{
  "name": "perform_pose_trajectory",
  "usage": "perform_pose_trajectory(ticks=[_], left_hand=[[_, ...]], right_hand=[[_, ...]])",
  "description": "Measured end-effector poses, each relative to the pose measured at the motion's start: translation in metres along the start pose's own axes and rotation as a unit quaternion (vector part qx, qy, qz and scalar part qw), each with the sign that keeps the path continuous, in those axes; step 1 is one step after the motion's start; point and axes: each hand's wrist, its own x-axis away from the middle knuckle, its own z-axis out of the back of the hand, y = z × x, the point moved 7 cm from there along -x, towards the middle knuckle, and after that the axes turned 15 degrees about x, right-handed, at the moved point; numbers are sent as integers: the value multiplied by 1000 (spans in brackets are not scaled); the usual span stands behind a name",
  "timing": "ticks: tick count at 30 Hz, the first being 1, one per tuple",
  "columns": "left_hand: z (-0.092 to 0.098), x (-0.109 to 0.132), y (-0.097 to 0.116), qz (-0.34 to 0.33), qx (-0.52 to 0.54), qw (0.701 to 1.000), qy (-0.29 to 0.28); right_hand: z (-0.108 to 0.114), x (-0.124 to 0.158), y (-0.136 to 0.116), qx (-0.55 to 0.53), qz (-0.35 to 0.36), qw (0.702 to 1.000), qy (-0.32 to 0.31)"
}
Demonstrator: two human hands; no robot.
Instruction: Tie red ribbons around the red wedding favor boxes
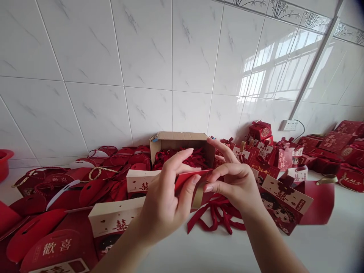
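My left hand and my right hand meet at the centre of the view, above a white surface. Together they pinch a flat red card piece with a gold strip hanging from it. The left thumb and fingers grip its left end, and the right thumb and fingers grip its right end. Red ribbons lie loose on the surface just under the hands. Behind the hands stands an open cardboard box filled with red ribbon.
Flat red and cream gift box blanks cover the left side. Folded red gift boxes pile up at the right along the white tiled wall. A red basin sits at the far left edge. A wall socket is at right.
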Motion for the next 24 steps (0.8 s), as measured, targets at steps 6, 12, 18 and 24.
perform_pose_trajectory(ticks=[6,12,18,24], left_hand=[[-1,1,0,-2,-5,1000,1],[0,1,1,-5,1,1000,10],[-5,5,2,-15,17,1000,-9],[-4,14,4,-75,63,993,61]], right_hand=[[5,2,-6,33,15,999,36],[6,2,-7,51,24,997,51],[9,3,-10,50,54,993,87],[-8,2,8,-107,-35,993,20]])
